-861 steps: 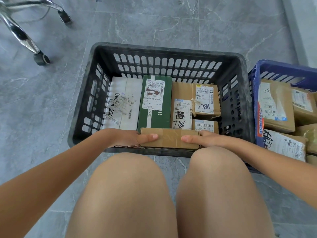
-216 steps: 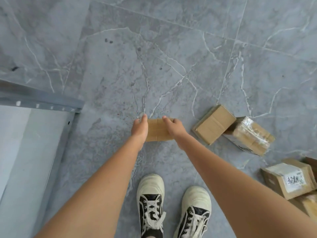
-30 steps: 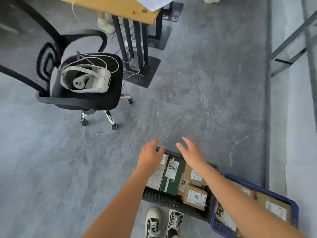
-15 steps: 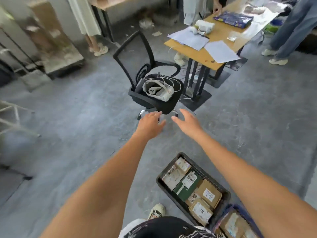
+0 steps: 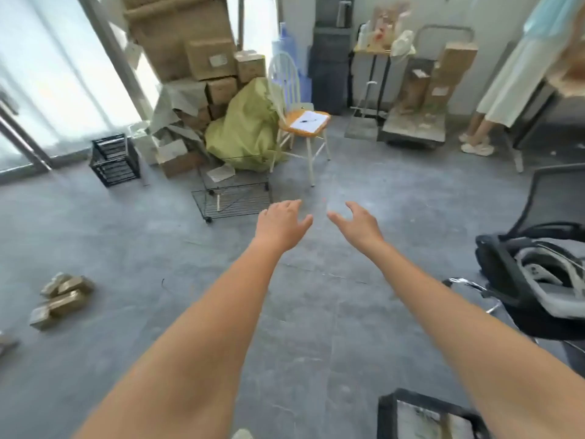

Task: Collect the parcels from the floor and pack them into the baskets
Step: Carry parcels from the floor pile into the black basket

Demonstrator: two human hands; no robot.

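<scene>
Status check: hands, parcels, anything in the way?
Left hand and right hand open, empty. Parcels on floor, far left. Black basket at feet. Path clear.

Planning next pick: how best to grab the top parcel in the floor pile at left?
Top parcel: it lies flat and long on the pile, so come from above, both hands on its two long sides. Left hand and right hand are open and empty.
</scene>
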